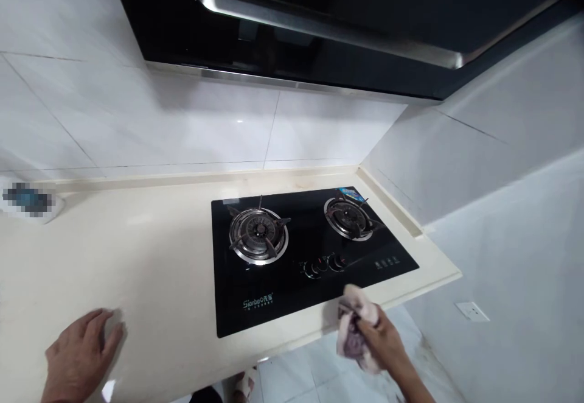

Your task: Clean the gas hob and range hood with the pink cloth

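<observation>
My right hand (381, 337) is closed round a bunched cloth (358, 333), pale with darker purplish patches. It hangs at the front edge of the counter, just before the black glass gas stove (292, 293). My left hand (82, 351) rests on the cream countertop (155, 293) to the left of the stove, its thumb apart from the fingers and nothing in it. Two round burners with pan supports, the left burner (259, 235) and the right burner (350, 217), are set in the glass. Control knobs (325, 264) sit near the stove's front middle.
A black range hood (292, 44) with metal trim overhangs the stove. At the far left stands a white object (52, 205), partly blurred out. Tiled walls meet behind the right burner. A wall socket (472, 311) is low at right. Below the counter, a foot shows on the floor.
</observation>
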Available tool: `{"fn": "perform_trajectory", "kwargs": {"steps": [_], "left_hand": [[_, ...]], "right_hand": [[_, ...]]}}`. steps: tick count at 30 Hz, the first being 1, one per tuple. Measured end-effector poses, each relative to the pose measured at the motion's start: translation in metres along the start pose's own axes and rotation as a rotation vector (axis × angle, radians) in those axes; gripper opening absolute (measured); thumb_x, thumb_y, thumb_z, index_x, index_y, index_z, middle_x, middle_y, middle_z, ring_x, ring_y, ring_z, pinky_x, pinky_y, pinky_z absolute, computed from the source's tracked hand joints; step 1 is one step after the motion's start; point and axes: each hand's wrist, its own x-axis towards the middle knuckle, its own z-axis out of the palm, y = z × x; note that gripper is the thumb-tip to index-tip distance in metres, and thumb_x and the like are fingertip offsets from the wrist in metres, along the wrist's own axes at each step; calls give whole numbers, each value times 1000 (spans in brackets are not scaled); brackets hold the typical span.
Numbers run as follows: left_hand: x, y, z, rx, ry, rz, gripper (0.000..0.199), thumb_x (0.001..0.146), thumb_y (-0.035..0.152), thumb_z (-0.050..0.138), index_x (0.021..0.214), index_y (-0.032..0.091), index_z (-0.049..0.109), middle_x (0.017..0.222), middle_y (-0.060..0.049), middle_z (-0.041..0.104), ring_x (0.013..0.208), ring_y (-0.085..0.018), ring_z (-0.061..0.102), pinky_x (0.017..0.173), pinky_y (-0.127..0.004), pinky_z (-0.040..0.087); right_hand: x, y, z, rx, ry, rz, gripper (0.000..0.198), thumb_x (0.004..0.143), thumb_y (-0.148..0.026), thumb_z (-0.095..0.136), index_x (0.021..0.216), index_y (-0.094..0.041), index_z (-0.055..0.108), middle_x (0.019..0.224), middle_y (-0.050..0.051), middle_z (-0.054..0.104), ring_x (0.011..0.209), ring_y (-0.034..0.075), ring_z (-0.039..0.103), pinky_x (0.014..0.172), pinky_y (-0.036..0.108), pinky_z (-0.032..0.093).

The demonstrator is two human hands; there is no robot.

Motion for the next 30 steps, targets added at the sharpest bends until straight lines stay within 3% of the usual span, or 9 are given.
{"fn": "perform_trajectory", "kwargs": {"steps": [2,5,9,11,13,16,19,24,30], "left_hand": [[-1,-1,2,-3,13,0,56,93,53,26,118,19,63,134,-16,59,122,-36,53,101,-55,41],[-2,-3,4,6,26,-4,52,93,50,27,117,22,63,134,-15,59,122,-35,53,102,-54,40],[-2,-4,7,9,42,-18,50,91,51,27,116,26,63,133,-13,60,121,-35,55,102,-52,41],[-3,-6,8,-3,54,-19,51,91,53,26,116,26,62,132,-13,60,121,-35,55,101,-53,41],[-3,-8,10,-10,60,-11,53,91,54,25,116,26,62,133,-14,60,121,-36,54,101,-54,41],[-4,-9,11,-1,40,-5,52,91,54,27,118,26,61,135,-13,59,123,-34,53,102,-52,41],[-4,-5,6,9,18,-27,50,91,52,29,118,24,62,136,-12,59,125,-33,53,105,-51,40],[-3,1,1,-9,-1,-30,48,91,48,32,117,22,63,135,-14,60,127,-33,51,105,-52,39],[-2,-6,6,7,36,4,56,91,56,23,117,23,60,133,-14,59,119,-35,55,100,-54,42]], "right_hand": [[20,-12,-22,120,135,13,48,77,-49,53,113,-20,61,97,7,71,90,27,68,80,37,55],[62,-58,-41,97,333,-166,52,80,-48,54,121,-18,59,109,8,68,103,27,65,90,38,52],[128,-118,-26,-192,484,-227,61,87,-48,49,139,-16,50,128,16,57,111,31,59,92,42,49],[155,-135,-1,-489,357,-189,60,92,-43,44,147,-19,43,143,19,44,116,32,56,94,45,46],[175,-142,28,-761,138,-134,58,94,-41,44,150,-27,39,151,17,35,122,34,53,98,49,42],[194,-143,61,-914,-84,-91,59,92,-50,50,149,-36,41,151,14,37,126,38,50,100,58,37],[200,-145,73,-944,-164,-130,68,89,-59,54,151,-35,38,149,16,39,127,39,48,100,57,36],[168,-161,87,-933,-303,-321,58,86,-45,64,141,-36,50,141,9,46,117,27,55,95,37,41],[115,-180,122,-901,-243,-377,53,85,-34,61,137,-25,52,138,14,49,112,30,55,94,42,40]]}}
